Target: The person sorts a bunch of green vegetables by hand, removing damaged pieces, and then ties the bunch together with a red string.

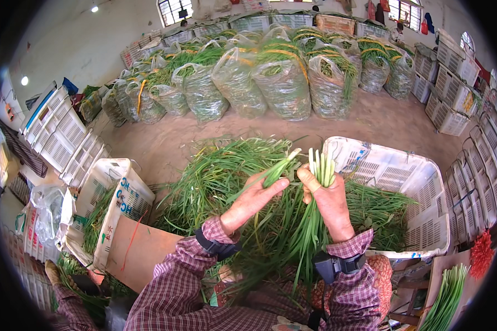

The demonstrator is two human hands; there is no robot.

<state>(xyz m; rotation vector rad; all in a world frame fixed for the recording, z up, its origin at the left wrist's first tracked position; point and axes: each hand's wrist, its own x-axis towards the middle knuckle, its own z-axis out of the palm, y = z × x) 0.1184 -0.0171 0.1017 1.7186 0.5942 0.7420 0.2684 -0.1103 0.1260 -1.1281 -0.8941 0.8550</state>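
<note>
My left hand holds a few green stalks with pale ends, pinched between thumb and fingers. Just to its right, my right hand is closed around a bunch of long green leafy stalks, white ends up and leaves hanging down. A tape-like wrap is on my right thumb. Beneath both hands lies a large heap of loose, similar greens. The white plastic crate to the right has more greens inside. Dark straps with devices are on both wrists.
A white crate with greens and a brown board are at left. A neat bundle of stalks lies lower right, near red ties. Clear bags of greens line the floor ahead. Stacked crates stand right. A co-worker's sleeve shows lower left.
</note>
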